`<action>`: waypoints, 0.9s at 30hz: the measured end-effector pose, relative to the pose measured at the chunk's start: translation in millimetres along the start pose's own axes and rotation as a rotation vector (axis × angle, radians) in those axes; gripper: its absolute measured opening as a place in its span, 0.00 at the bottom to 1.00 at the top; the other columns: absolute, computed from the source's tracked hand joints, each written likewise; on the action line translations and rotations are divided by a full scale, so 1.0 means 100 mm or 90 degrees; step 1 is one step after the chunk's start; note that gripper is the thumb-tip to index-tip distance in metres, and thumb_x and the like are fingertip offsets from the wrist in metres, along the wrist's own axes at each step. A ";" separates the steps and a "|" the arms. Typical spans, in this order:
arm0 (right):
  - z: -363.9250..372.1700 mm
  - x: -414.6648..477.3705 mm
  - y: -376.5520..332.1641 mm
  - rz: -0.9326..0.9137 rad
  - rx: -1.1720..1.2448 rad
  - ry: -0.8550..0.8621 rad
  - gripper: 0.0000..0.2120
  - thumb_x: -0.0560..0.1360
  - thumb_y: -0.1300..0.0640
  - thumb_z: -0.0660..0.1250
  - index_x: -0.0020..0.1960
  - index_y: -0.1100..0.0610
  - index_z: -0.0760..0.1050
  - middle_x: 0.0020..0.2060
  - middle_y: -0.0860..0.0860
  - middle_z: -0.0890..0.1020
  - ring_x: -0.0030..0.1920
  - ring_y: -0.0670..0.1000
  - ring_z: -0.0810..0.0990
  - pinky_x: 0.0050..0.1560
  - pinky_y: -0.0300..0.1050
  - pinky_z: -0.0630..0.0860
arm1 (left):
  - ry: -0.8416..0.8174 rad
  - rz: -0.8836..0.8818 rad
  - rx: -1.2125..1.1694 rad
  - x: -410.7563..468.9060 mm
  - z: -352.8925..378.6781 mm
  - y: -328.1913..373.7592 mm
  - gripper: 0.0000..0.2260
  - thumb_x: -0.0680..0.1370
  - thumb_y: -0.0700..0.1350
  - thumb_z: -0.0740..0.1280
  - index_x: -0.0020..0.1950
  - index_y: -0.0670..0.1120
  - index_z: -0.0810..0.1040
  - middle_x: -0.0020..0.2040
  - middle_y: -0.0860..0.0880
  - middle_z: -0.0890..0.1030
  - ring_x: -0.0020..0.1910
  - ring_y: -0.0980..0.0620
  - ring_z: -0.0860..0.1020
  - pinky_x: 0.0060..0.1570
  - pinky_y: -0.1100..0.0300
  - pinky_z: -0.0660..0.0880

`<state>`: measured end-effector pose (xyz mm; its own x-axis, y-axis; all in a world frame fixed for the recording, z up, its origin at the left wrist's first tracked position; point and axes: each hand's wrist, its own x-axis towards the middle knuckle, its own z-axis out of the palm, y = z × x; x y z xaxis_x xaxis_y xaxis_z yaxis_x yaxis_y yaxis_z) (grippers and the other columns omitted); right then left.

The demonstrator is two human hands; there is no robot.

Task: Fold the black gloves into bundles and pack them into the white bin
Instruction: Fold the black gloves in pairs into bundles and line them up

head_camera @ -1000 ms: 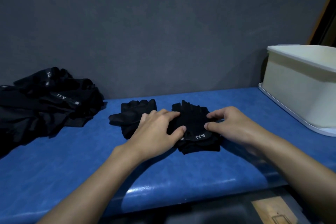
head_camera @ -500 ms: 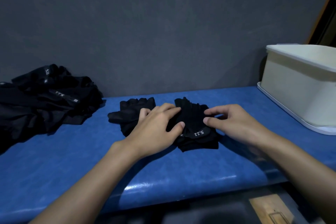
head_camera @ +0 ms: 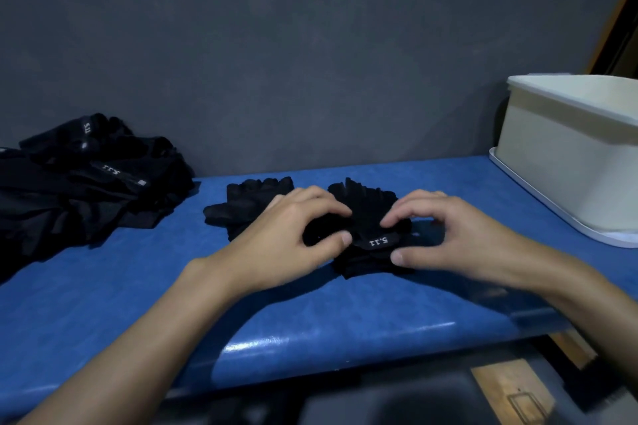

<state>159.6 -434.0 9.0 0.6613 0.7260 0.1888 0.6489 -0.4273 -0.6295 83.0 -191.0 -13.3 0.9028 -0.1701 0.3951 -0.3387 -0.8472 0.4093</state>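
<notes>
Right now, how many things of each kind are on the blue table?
Loose black gloves: 2
Pile of black gloves: 1, number inside unclear
White bin: 1
White tray under the bin: 1
Total: 5

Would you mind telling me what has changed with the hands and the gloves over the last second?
The right hand slid in from the right edge of the labelled glove toward its middle, thumb now just below the label. The left hand, which lay flatter, has arched up; both pinch the glove. The other glove, the glove pile and the white bin stayed put.
</notes>
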 end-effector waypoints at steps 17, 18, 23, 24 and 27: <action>0.00 -0.08 0.10 -0.016 -0.013 0.023 0.07 0.77 0.56 0.68 0.52 0.48 0.84 0.46 0.40 0.84 0.50 0.41 0.81 0.55 0.43 0.77 | -0.050 0.026 0.022 -0.04 0.03 -0.05 0.22 0.70 0.64 0.69 0.62 0.61 0.74 0.59 0.64 0.74 0.62 0.58 0.72 0.64 0.50 0.69; 0.01 -0.07 0.11 -0.017 -0.014 0.015 0.07 0.76 0.56 0.68 0.52 0.48 0.84 0.47 0.40 0.84 0.51 0.41 0.81 0.56 0.42 0.76 | -0.050 0.025 0.019 -0.04 0.03 -0.05 0.22 0.70 0.64 0.69 0.62 0.61 0.74 0.59 0.64 0.74 0.63 0.58 0.72 0.64 0.50 0.69; 0.03 -0.06 0.14 -0.009 0.000 -0.033 0.07 0.77 0.54 0.68 0.49 0.51 0.85 0.50 0.40 0.82 0.52 0.40 0.80 0.55 0.36 0.74 | -0.065 0.021 0.022 -0.04 0.03 -0.07 0.20 0.71 0.65 0.68 0.62 0.62 0.77 0.60 0.64 0.73 0.63 0.59 0.71 0.65 0.49 0.68; 0.04 -0.05 0.14 -0.004 0.004 -0.039 0.08 0.77 0.53 0.67 0.47 0.52 0.85 0.49 0.40 0.82 0.51 0.41 0.80 0.55 0.38 0.74 | -0.075 0.019 0.030 -0.04 0.02 -0.07 0.21 0.70 0.67 0.66 0.61 0.63 0.78 0.61 0.65 0.73 0.64 0.59 0.71 0.65 0.50 0.67; 0.06 -0.03 0.16 0.001 0.015 -0.015 0.13 0.78 0.50 0.64 0.43 0.53 0.84 0.47 0.41 0.82 0.48 0.45 0.80 0.54 0.48 0.75 | -0.097 0.006 0.022 -0.04 0.01 -0.08 0.23 0.71 0.71 0.63 0.60 0.63 0.81 0.61 0.65 0.73 0.64 0.61 0.70 0.66 0.51 0.67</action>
<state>165.4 -439.5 -6.2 0.6534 0.7376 0.1704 0.6383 -0.4158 -0.6478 82.4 -184.3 -18.4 0.9303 -0.2505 0.2680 -0.3405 -0.8616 0.3764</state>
